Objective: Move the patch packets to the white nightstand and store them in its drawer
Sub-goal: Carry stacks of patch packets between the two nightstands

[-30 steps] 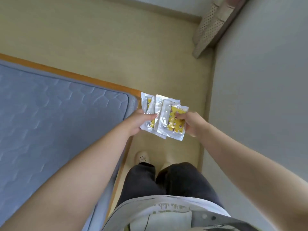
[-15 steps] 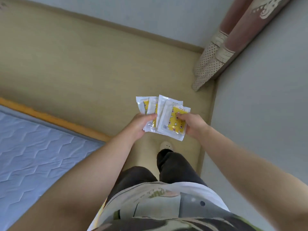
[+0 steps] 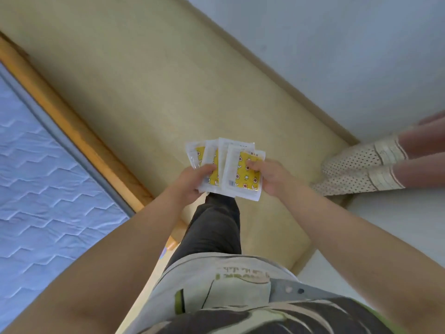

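Several patch packets, clear-white wrappers with yellow patterned patches inside, are fanned out in front of me above the floor. My left hand grips the left side of the fan, thumb on top. My right hand pinches the right-most packet, thumb pressed on its yellow face. The white nightstand is not in view.
A blue quilted mattress on a wooden bed frame runs along the left. Beige floor stretches ahead to a pale wall. A curtain hem bunches on the floor at the right. My dark trouser leg steps forward.
The view has swung left and the bed now lies diagonally at left; the curtain has shifted to the right edge. Both hands keep the same hold on the packets.
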### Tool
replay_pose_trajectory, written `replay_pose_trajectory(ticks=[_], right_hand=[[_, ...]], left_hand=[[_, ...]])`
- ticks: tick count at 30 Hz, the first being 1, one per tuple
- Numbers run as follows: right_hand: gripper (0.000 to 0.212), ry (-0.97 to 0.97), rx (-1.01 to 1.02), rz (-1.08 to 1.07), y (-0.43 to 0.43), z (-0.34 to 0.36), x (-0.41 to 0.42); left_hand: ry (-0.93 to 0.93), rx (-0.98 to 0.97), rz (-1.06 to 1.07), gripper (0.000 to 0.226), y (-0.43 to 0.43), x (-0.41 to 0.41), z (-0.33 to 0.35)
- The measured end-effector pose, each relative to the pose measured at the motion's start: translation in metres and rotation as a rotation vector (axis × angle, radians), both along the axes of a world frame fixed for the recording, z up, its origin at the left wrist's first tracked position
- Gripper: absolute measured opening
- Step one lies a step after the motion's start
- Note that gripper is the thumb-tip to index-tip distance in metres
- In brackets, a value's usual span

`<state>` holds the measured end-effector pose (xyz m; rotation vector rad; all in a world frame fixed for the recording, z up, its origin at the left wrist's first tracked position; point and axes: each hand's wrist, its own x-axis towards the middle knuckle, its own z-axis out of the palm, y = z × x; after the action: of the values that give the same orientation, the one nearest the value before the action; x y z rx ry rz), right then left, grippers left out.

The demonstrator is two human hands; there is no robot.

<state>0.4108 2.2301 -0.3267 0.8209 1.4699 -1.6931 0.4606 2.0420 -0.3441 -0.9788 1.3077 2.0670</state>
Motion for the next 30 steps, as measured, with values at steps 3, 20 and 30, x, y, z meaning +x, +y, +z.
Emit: replay_pose_trajectory(ticks=[3,20,30], right_hand=[[0.032,-0.022,-0.01,0.074,-0.032,-0.002,-0.07],[0.025,0.026,0.091,0.525,-0.267,0.01,-0.395],[0.011,0.084,0.258,0.793,-0.487,-0.012,-0.611]], left_hand=[[0.015,0.093,0.054,0.017,-0.027,-0.054,-0.006],[-0.089,-0.039,0.275,0.02,-0.241,-0.314,0.006],[-0.294,-0.449,0.34,0.022,-0.436,-0.506,0.005]])
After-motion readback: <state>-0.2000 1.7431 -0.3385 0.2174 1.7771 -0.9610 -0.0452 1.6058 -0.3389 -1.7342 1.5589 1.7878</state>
